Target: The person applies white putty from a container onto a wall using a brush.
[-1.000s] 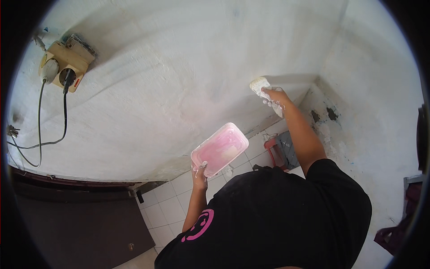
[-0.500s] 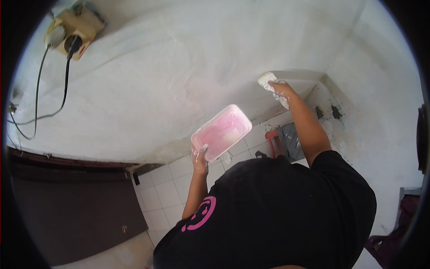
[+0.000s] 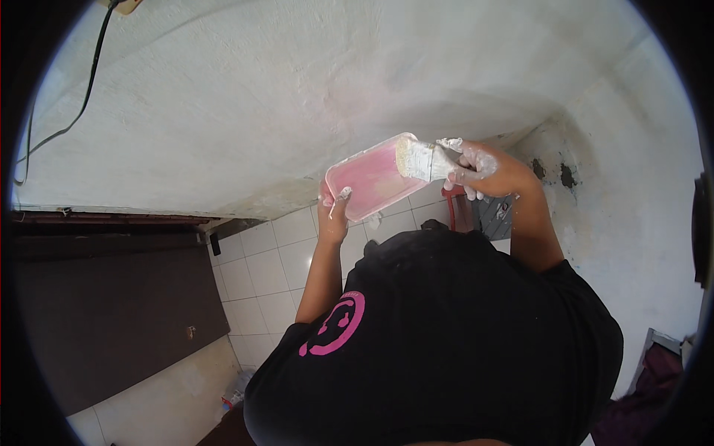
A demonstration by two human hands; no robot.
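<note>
A shallow pink tray, smeared with white paint inside, is tilted in front of my chest. My left hand grips its near left corner, with the thumb over the rim and white paint on the fingers. In my right hand is a wide paintbrush coated in white. Its pale bristles lie over the tray's right end; whether they touch the inside I cannot tell. White paint covers much of my right hand and wrist.
The whitish wall rises ahead, patchy and rough. A black cord hangs at the upper left. Below are white floor tiles, a dark brown panel at left, and a red and grey object beyond my body.
My right hand has brought the brush from the wall back to the tray's right end. My left hand still holds the tray, and the view has shifted a little.
</note>
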